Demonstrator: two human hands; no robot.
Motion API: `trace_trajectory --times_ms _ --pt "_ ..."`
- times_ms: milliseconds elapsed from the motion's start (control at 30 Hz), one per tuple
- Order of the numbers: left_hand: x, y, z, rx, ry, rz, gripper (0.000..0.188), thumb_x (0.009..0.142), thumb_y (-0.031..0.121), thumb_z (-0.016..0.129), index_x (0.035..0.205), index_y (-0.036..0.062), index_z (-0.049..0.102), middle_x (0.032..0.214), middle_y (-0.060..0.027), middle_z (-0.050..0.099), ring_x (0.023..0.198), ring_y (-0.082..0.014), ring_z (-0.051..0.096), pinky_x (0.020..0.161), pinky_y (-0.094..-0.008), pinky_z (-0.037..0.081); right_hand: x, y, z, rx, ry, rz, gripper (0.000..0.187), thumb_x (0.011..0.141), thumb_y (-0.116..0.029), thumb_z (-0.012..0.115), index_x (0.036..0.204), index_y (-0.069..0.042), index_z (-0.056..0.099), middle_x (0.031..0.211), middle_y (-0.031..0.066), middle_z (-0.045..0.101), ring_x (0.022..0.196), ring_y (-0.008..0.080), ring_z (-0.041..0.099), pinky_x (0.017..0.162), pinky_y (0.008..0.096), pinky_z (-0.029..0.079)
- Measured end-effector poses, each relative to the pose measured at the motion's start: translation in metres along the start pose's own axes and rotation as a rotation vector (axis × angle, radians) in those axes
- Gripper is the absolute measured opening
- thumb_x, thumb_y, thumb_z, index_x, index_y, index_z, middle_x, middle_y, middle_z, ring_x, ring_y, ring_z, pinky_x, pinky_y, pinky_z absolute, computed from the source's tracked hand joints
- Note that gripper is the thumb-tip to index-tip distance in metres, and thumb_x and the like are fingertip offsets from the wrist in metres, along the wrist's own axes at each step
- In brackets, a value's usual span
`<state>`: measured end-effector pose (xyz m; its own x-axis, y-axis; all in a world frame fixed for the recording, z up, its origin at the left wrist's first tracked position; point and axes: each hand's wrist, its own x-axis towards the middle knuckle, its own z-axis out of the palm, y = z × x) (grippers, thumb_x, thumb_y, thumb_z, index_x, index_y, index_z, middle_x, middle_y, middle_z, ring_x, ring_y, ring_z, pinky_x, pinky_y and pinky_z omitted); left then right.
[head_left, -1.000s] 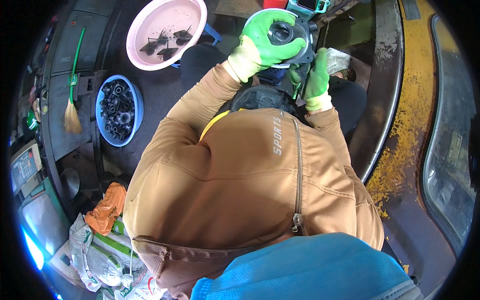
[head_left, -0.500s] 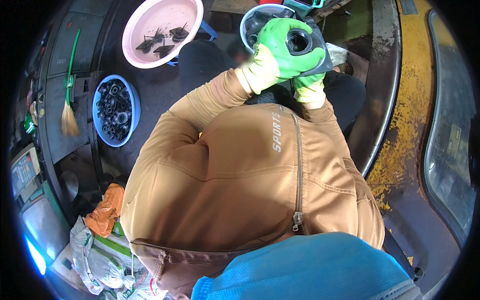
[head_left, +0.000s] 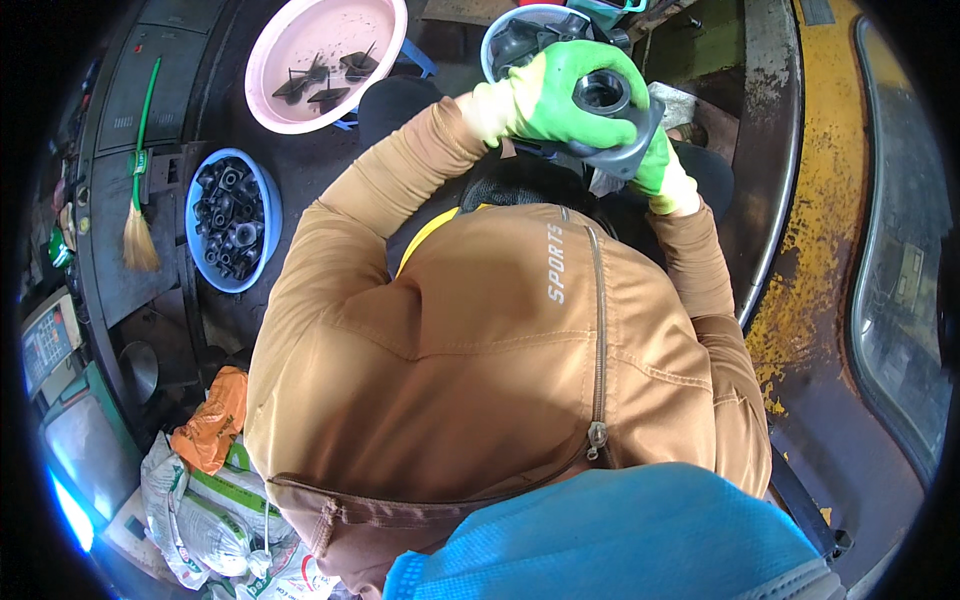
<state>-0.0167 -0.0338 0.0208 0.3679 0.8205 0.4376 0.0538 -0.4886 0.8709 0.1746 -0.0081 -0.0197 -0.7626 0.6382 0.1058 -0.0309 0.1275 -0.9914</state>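
Note:
Both my hands wear green gloves and hold one grey plastic part (head_left: 618, 150) with a round black ring (head_left: 601, 93) in its middle. My left hand (head_left: 550, 100) wraps over the top and left side of the part. Under its right edge sits my right hand (head_left: 660, 170), only partly visible. The part is held up in front of my chest, above my lap. My brown jacket hides most of what lies below.
A pink basin (head_left: 325, 60) with a few dark parts is at the upper left. A blue basin (head_left: 232, 220) full of black fittings sits to my left, a broom (head_left: 137, 215) beside it. Another light blue bowl (head_left: 520, 35) is behind my hands. Bags (head_left: 200, 500) lie lower left. Yellow worn metal (head_left: 810, 260) runs along the right.
My hands have drawn the grey part closer and lower; my left hand shifted over its top, showing the black ring more fully.

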Motion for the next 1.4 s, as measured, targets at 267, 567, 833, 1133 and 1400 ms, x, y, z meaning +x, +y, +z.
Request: trace_trajectory --times_ms 267,567,833,1133,1400 --pt "0.013 -0.007 -0.01 -0.335 -0.506 -0.015 0.04 0.062 0.022 0.078 0.096 0.0038 0.065 0.101 -0.0079 0.065 0.103 -0.0223 0.059 0.093 -0.0374 0.045 -0.01 0.01 0.013 0.197 -0.106 0.096 0.054 0.086 -0.019 0.07 0.135 -0.006 0.05 0.135 0.0077 0.053 0.121 0.0186 0.052 0.102 0.0345 0.044" --pt "0.018 -0.012 -0.01 0.33 0.008 0.094 0.074 0.06 0.02 0.086 0.128 0.0088 0.058 0.141 -0.0131 0.05 0.127 -0.0286 0.049 0.106 -0.0409 0.041 0.02 -0.003 0.007 -0.401 0.406 -0.321 0.051 0.079 -0.014 0.076 0.123 -0.002 0.054 0.114 0.0105 0.064 0.099 0.0195 0.064 0.082 0.0328 0.053" --pt "0.005 -0.02 0.035 0.254 0.408 0.231 0.045 0.067 0.016 0.085 0.107 0.0061 0.066 0.119 -0.013 0.063 0.104 -0.0279 0.063 0.088 -0.0372 0.053 0.0 0.023 0.025 -0.406 0.539 -0.312 0.036 0.096 -0.013 0.057 0.131 -0.004 0.05 0.123 0.0084 0.059 0.11 0.0204 0.059 0.096 0.0327 0.048" --pt "0.008 0.002 0.012 0.078 0.195 0.134 0.042 0.069 0.013 0.082 0.106 0.0034 0.066 0.118 -0.0131 0.066 0.106 -0.0245 0.064 0.092 -0.037 0.052 -0.001 -0.025 0.01 -0.026 0.29 -0.116 0.05 0.081 -0.011 0.074 0.126 -0.006 0.053 0.121 0.0087 0.06 0.111 0.0209 0.059 0.092 0.0325 0.05" --pt "0.01 0.001 -0.006 0.001 -0.078 0.053 0.041 0.07 0.016 0.079 0.108 0.0047 0.066 0.119 -0.0128 0.066 0.109 -0.0237 0.063 0.095 -0.037 0.05 -0.006 -0.03 -0.006 0.013 0.019 0.132 0.056 0.087 -0.011 0.069 0.137 -0.005 0.044 0.135 0.0095 0.053 0.123 0.0195 0.052 0.103 0.0332 0.045"
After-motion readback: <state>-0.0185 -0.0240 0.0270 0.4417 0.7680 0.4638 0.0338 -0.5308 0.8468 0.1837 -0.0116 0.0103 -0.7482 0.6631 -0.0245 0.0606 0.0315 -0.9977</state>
